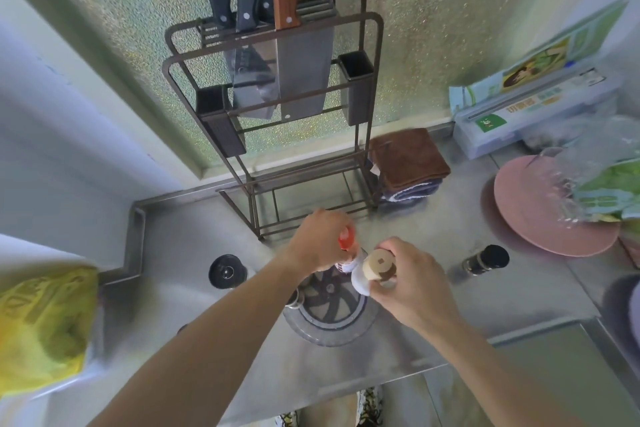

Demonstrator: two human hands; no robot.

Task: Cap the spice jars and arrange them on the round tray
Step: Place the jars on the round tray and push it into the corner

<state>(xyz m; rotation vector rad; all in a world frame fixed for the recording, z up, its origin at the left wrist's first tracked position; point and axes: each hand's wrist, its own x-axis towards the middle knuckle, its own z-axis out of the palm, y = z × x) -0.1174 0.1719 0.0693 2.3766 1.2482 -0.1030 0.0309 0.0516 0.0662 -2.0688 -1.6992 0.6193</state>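
A clear round tray (329,333) with a dark spoked centre lies on the steel counter below my hands. My left hand (320,241) grips a jar with a red cap (347,240) over the tray's far edge. My right hand (414,282) holds a white jar with a tan wooden lid (378,266) just to the right of it, above the tray. A black-capped jar (227,271) stands to the left of the tray. Another black-capped jar (486,259) stands on the counter to the right.
A brown wire knife rack (277,107) with cleavers stands behind the tray. Folded brown and grey cloths (408,163) lie to its right. At right a pink plate (540,215) carries plastic bags, behind it a cling-film box (526,114). A yellow bag (41,326) sits at left.
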